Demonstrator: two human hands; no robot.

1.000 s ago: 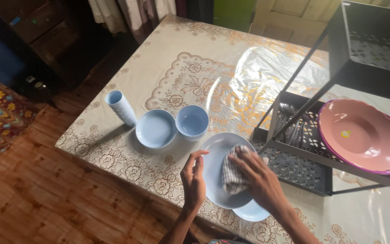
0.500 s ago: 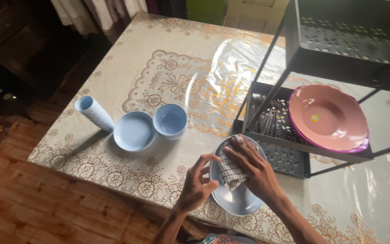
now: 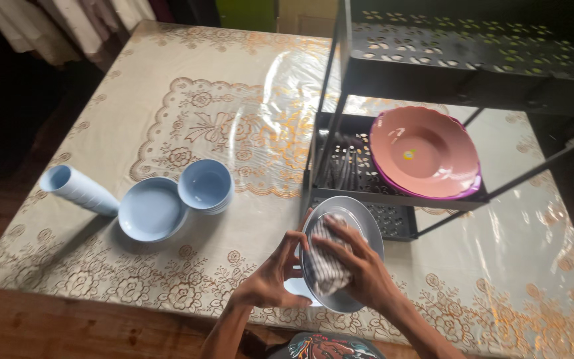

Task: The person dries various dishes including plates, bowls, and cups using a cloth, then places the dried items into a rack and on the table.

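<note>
The left hand point(image 3: 275, 279) reaches up from the bottom edge with the wrist bent and the palm turned toward the plate point(image 3: 360, 229), its fingers point(image 3: 298, 244) curled around the plate's left rim and clamped on it. The plate is pale blue-grey and held tilted up on edge above the near side of the table point(image 3: 167, 100), just in front of the black metal rack point(image 3: 433, 73). The right hand point(image 3: 360, 266) comes in from the lower right, forearm angled toward the plate, and lies flat against the plate's face. Its fingers point(image 3: 332, 242) are spread and pressed onto a striped cloth point(image 3: 327, 266) bunched between the palm and the plate.

On the rack's lower shelf sits a pink plate point(image 3: 423, 151) leaning back. To the left on the patterned table cover lie a shallow blue bowl point(image 3: 152, 209), a deeper blue bowl point(image 3: 206, 186) touching it, and a blue cup point(image 3: 78, 191) lying on its side, just beside the shallow bowl.
</note>
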